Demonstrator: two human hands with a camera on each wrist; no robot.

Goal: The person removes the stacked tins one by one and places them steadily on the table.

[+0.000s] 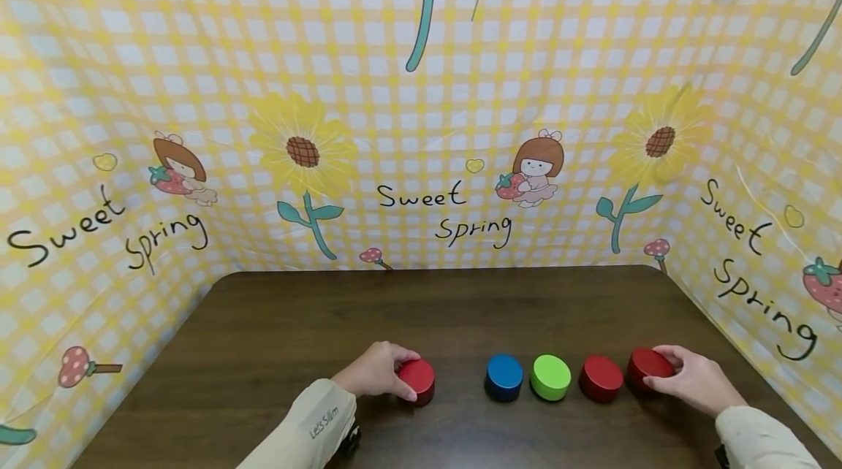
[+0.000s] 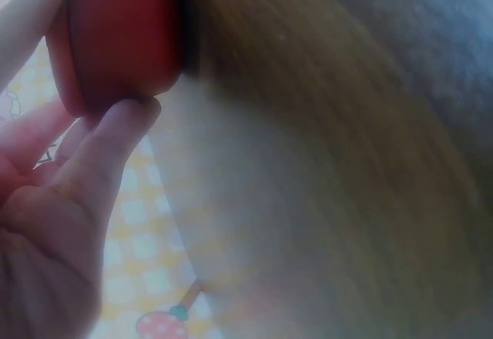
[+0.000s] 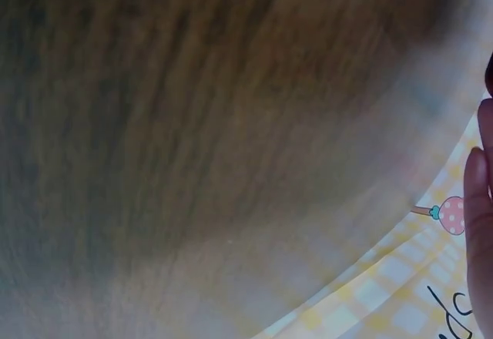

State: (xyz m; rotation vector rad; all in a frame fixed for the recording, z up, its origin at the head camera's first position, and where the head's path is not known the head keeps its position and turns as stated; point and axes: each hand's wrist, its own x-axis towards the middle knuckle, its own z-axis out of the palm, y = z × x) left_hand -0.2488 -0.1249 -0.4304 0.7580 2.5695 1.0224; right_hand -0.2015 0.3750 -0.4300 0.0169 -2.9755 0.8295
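My left hand (image 1: 380, 372) grips a red round block (image 1: 417, 382) near the middle of the table, thumb on the near side and fingers on the far side. In the left wrist view the same red block (image 2: 123, 38) sits between thumb and fingers. At the right, my right hand (image 1: 697, 379) holds another red round block (image 1: 648, 370) from its right side. Just left of that stands a third red block (image 1: 601, 378), then a green block (image 1: 550, 378) and a blue block (image 1: 504, 378), in a row. The right wrist view shows only part of the right hand (image 3: 481, 223).
A dark brown wooden table (image 1: 421, 308) lies under everything. Behind and beside it hangs a yellow checked cloth (image 1: 421, 126) with printed flowers and words. A gap of bare table separates the left red block from the blue one.
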